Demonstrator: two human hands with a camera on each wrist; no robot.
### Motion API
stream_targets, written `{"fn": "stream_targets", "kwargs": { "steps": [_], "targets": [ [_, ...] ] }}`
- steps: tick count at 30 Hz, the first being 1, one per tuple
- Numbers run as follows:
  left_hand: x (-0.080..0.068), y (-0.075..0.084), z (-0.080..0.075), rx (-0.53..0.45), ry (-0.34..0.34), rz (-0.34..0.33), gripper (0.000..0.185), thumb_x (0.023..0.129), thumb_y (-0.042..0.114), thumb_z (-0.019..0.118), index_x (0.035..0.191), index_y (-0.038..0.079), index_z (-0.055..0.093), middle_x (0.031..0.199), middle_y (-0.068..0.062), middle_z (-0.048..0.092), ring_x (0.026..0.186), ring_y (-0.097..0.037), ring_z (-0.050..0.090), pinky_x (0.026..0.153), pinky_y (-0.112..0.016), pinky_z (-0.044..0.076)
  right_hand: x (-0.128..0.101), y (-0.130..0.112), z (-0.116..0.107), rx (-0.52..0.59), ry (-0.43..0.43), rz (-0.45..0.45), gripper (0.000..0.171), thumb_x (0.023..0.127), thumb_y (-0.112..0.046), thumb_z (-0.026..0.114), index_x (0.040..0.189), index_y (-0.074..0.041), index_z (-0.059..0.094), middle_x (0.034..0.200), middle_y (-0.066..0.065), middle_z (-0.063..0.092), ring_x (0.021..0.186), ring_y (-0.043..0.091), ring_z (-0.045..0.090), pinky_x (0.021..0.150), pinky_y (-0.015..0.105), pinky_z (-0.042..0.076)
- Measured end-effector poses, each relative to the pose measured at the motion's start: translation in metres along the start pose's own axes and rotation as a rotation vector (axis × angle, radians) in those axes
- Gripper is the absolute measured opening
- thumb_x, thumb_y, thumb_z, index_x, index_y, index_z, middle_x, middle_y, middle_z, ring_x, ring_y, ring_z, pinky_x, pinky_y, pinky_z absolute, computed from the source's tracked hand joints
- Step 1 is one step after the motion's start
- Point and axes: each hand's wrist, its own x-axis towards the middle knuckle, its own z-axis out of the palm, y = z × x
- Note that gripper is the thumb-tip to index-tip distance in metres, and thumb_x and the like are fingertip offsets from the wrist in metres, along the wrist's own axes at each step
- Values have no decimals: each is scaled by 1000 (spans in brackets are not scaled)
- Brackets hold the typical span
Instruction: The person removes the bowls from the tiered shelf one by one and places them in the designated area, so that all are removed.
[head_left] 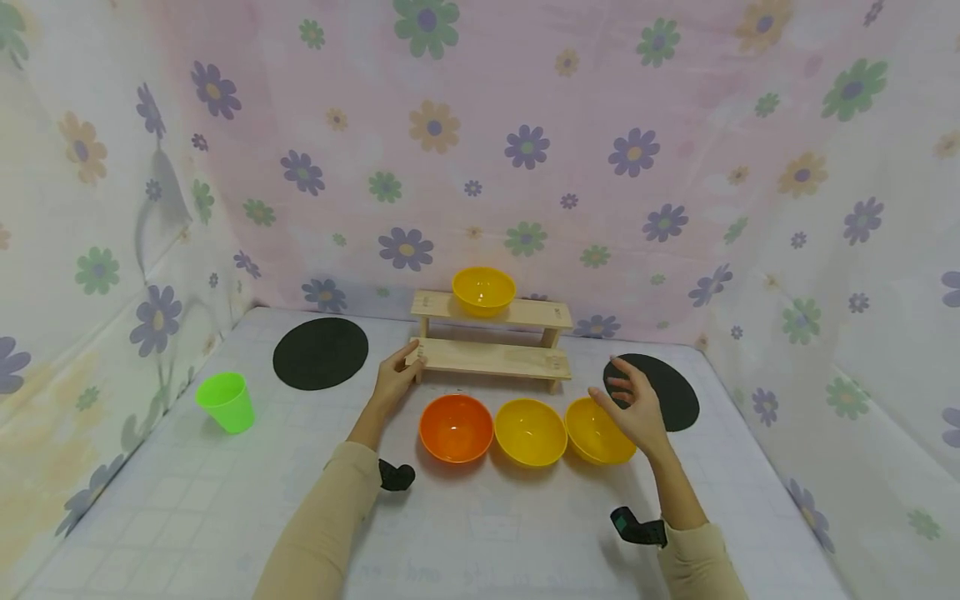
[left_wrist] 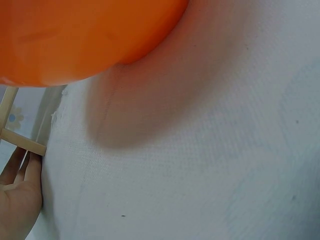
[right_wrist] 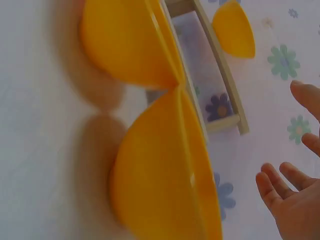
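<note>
**Left hand at the wooden stand, right hand over a yellow bowl**

The wooden stand [head_left: 487, 358] has two steps and stands at the back of the table [head_left: 480, 521]. The left hand [head_left: 393, 382] touches the left end of its lower step. The fingertips are partly hidden by the wood in the left wrist view, so I cannot tell if the fingers pinch this end or only rest against it.

The right hand [head_left: 636, 408] is in front of the stand's right end, above the right yellow bowl [head_left: 592, 437]. Its fingers and thumb are spread apart.

In front of the stand there is a row of three bowls, close side by side: the orange bowl [head_left: 456, 428] before its left half, the middle yellow bowl [head_left: 530, 432] before its right half, and the right yellow bowl reaching past its right end. The upper yellow bowl [head_left: 483, 292] sits upright near the middle of the stand's top step.

To the left of the stand lies the left black mat [head_left: 321, 353]; farther left and nearer to the person is a green cup [head_left: 228, 403]. The right black mat [head_left: 678, 392] lies to the right of the stand. Behind the stand hangs a flowered cloth [head_left: 480, 200].
</note>
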Motion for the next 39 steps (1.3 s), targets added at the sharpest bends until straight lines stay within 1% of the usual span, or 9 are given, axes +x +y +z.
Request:
{"fn": "stream_targets", "kwargs": {
  "steps": [5,11,15,18,20,24,31,35,39],
  "targets": [
    [1,0,0,-3,-1,4,51,92,18,61,139,4,45,149,-13,36,136,-30,30,102,-34,39,21,-29,12,155,-106,0,63,87,-5,65,142,3,34,141,29,35,106,45,56,82,24,51],
    [-5,15,-1,-14,-19,-7,51,92,11,61,139,0,44,148,-19,34,114,-26,43,73,-13,43,42,-55,31,285,-163,2,63,88,-2,63,142,5,32,141,32,33,103,48,55,76,19,51],
    [4,4,0,-21,-11,-6,52,92,15,61,139,2,44,149,-16,34,106,-24,44,67,-12,41,56,-68,44,323,-190,4,64,88,-2,62,144,4,30,142,31,31,105,48,54,75,17,49],
    [3,3,1,-10,-4,2,52,93,17,61,140,4,44,149,-14,35,109,-24,44,74,-16,42,69,-73,56,343,-197,2,64,89,-3,62,144,3,29,141,32,32,104,47,54,79,24,51],
    [3,3,1,9,5,3,52,93,18,61,139,4,45,148,-12,36,119,-26,44,87,-22,45,76,-76,63,355,-207,15,65,89,-5,61,145,2,28,142,33,31,105,47,54,83,33,52],
    [2,3,1,28,11,15,51,93,17,61,139,2,45,147,-13,38,139,-29,26,109,-38,31,89,-80,78,397,-253,37,68,91,-4,58,147,1,22,145,33,23,112,49,51,87,49,50],
    [1,3,1,20,19,11,50,92,17,61,138,4,46,147,-13,39,136,-25,31,104,-34,37,107,-81,100,496,-287,84,75,90,-11,60,150,-3,16,148,32,16,121,48,42,86,50,50],
    [2,2,1,9,18,16,51,92,16,62,138,3,46,146,-15,39,104,-18,51,79,-19,46,117,-73,114,519,-271,125,76,90,-15,62,151,-9,17,148,28,20,128,45,37,85,46,51],
    [1,2,1,-1,17,21,51,92,15,62,138,3,46,145,-17,39,75,-12,49,63,-15,42,124,-64,126,529,-249,144,76,89,-21,64,151,-14,19,147,25,28,128,38,41,87,46,51]
  ]
}}
